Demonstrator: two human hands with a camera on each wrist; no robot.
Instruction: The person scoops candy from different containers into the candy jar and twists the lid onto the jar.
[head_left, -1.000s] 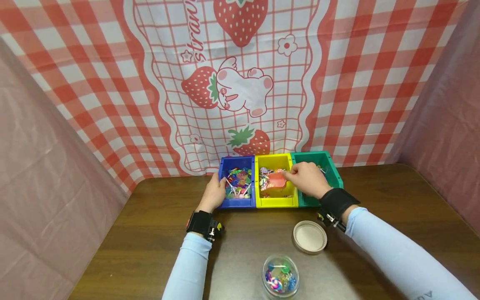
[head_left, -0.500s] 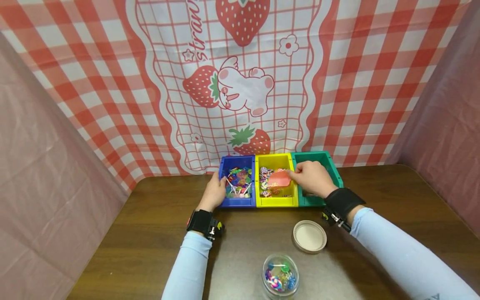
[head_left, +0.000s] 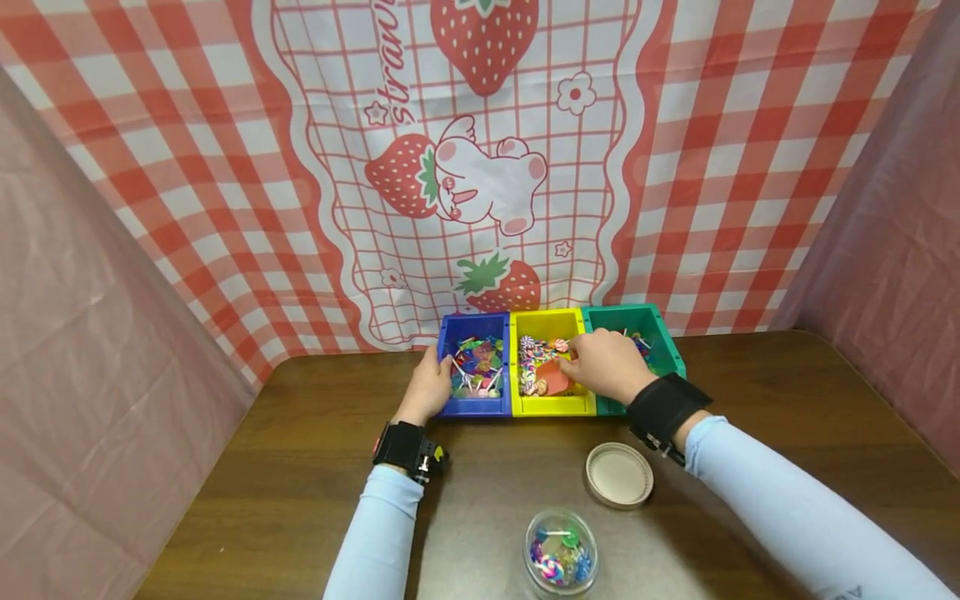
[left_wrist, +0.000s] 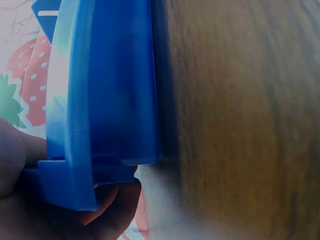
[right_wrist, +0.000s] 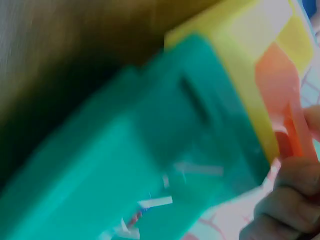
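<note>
My left hand [head_left: 427,387] grips the left rim of the blue bin [head_left: 474,407], its fingers curled around the end in the left wrist view. Small coloured pieces and little white-stick lollipops [head_left: 480,383] lie inside that bin. Over the yellow bin [head_left: 555,406], my right hand [head_left: 611,364] holds the handle of a coral-orange scoop [head_left: 552,379]. The scoop's head is down among small striped swirl lollipops [head_left: 531,358]. In the right wrist view the thumb and curled fingers pinch the handle [right_wrist: 297,132].
A green bin [head_left: 677,354] with more small pieces adjoins the yellow one, partly under my right hand. On the wooden table [head_left: 300,475] stand an uncapped clear jar [head_left: 529,546] of colourful lollipops and, behind it, a round pale lid [head_left: 619,475]. A strawberry-print curtain [head_left: 480,175] hangs behind.
The scoop lifts slightly to the right about half a second ago, then comes down lower and left into the yellow bin's lollipops with my right hand. My left hand stays in place.
</note>
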